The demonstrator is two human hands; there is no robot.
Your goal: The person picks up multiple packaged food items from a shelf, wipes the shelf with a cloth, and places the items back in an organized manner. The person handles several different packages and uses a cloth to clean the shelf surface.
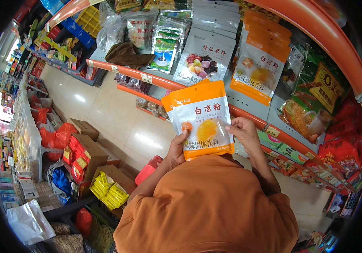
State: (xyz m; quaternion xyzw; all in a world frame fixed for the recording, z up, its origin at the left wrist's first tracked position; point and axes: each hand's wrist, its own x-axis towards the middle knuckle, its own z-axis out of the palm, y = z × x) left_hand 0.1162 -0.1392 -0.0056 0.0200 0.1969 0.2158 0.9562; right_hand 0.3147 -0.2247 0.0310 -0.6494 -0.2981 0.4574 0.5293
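Between my two hands, in front of my chest, are orange-and-white food pouches (204, 107), at least two in a stack. The front pouch faces me and bears red and black writing and a picture of yellow jelly. My left hand (177, 148) grips the lower left edge with the thumb on the front. At the right edge, my right hand (245, 131) pinches the pouch between thumb and fingers. Just beyond, matching orange-and-white pouches (260, 72) stand in a row on a grey metal shelf (241, 99), beside silver-grey pouches (206, 60) with a dessert picture.
The shelf's orange front rail (165, 83) runs close past the pouches. A brown cloth (128, 55), green-and-white sachets (165, 50) and a large green bag (317, 98) sit on the shelf. Cardboard boxes (93, 158) with packets and a red plastic object (147, 170) stand to the left.
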